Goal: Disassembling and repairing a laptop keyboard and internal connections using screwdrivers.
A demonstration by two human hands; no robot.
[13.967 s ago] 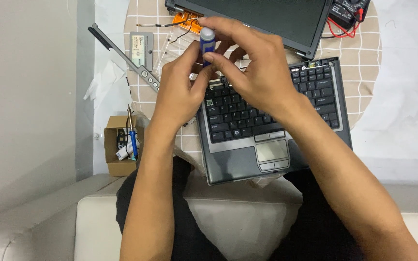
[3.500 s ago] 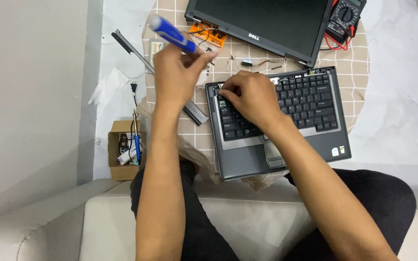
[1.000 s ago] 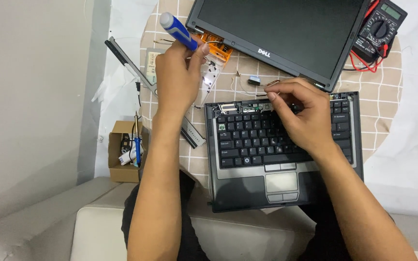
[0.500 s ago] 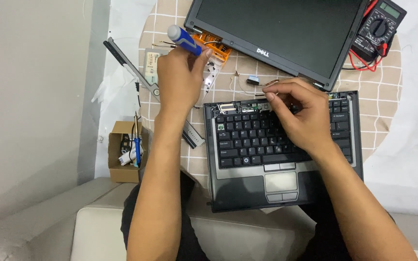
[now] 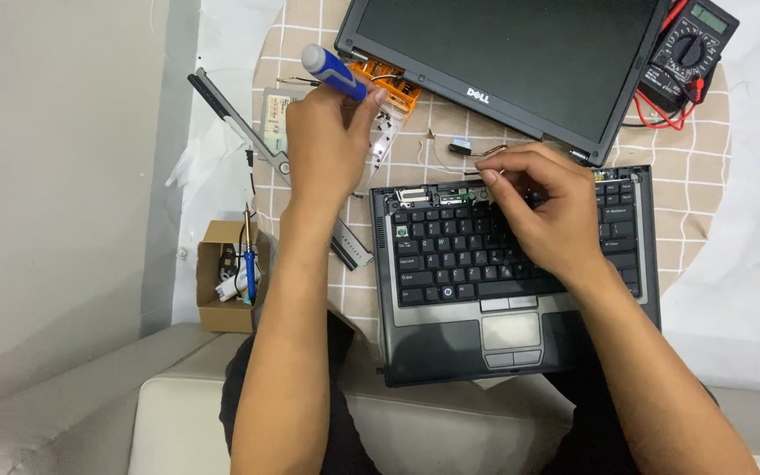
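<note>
My left hand [image 5: 325,141] grips a blue-handled screwdriver [image 5: 334,74], its handle sticking up to the upper left, above the table left of the laptop. The laptop base [image 5: 450,264] with its black keyboard lies in front of me. The detached screen panel [image 5: 503,53] rests behind it. My right hand [image 5: 538,211] lies over the keyboard's upper middle, fingertips pinched at the top edge near the hinge strip. I cannot tell whether they hold a small part. An orange part [image 5: 389,81] shows beside the left hand.
A black multimeter [image 5: 688,53] with red leads sits at the back right. A long dark trim strip [image 5: 239,123] lies at the left. A small cardboard box [image 5: 230,286] with tools stands on the floor to my left. The round checked table [image 5: 697,220] carries the parts.
My left hand has dipped slightly, and the screwdriver handle sits a little lower and further left. The right hand stays at the keyboard's top edge.
</note>
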